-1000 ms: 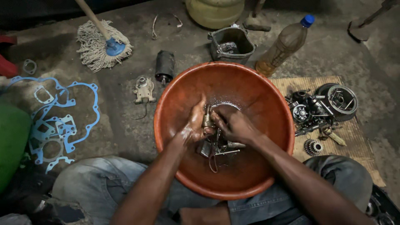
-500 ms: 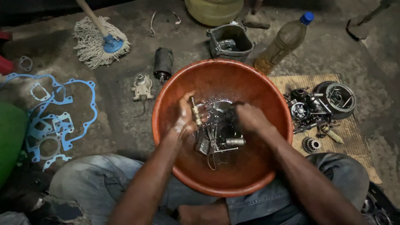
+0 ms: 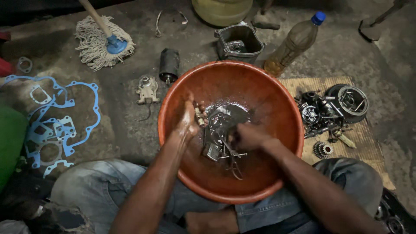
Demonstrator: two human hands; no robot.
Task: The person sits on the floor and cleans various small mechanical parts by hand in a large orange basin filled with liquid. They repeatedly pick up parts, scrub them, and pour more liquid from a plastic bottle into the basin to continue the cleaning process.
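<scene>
The fingertips of the right hand (image 3: pixel 248 137) are hidden among the wet metal engine parts (image 3: pixel 219 132) in the orange basin (image 3: pixel 268 93), so its grip cannot be made out. The left hand (image 3: pixel 187 123) is motion-blurred around a small brown piece (image 3: pixel 199 113). The yellow container (image 3: pixel 222 8) and mop handle (image 3: pixel 92 14) are cut off by the top edge, the green object (image 3: pixel 9 138) by the left edge.
</scene>
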